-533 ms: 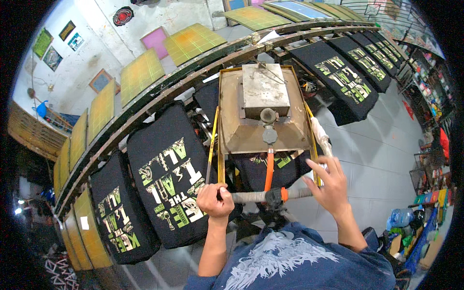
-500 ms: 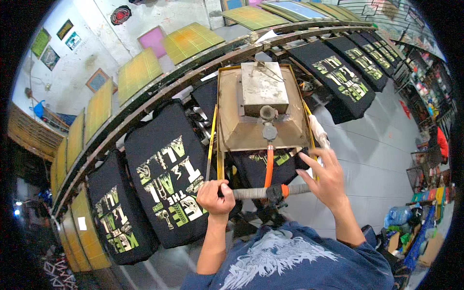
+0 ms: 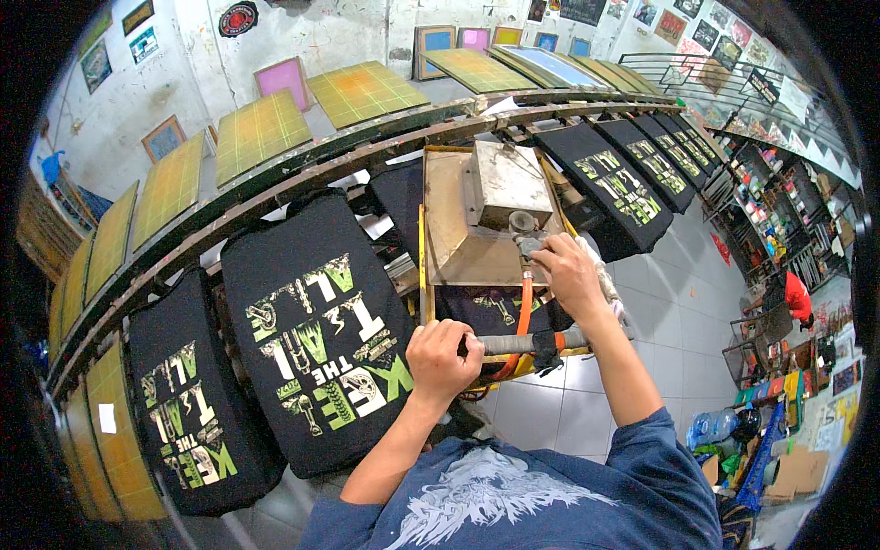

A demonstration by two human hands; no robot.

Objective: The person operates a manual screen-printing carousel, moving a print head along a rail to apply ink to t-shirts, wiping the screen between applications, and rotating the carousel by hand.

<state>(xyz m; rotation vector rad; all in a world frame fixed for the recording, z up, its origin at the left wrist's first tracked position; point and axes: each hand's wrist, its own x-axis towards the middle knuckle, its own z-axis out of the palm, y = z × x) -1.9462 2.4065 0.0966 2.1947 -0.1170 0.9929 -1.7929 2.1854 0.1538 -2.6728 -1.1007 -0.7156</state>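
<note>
A boxy metal dryer hood (image 3: 477, 220) hangs over a black printed shirt (image 3: 495, 307) on a platen in front of me. My left hand (image 3: 442, 359) grips the grey handle bar (image 3: 522, 344) at the hood's near edge. My right hand (image 3: 564, 272) is up at the fitting (image 3: 524, 225) on the hood where an orange hose (image 3: 522, 316) joins, fingers curled around it. To the left lies a black shirt with green and white lettering (image 3: 321, 335), and another one (image 3: 188, 403) beside it.
A curved row of platens with black printed shirts (image 3: 614, 183) runs to the right. Yellow-green mesh screens (image 3: 257, 128) are raised behind the rusty rail. Grey tiled floor (image 3: 678, 312) lies on the right. A person in red (image 3: 796, 295) and cluttered shelves are at far right.
My right hand has left the handle bar and moved up to the hose fitting on the hood. My left hand keeps its grip on the bar.
</note>
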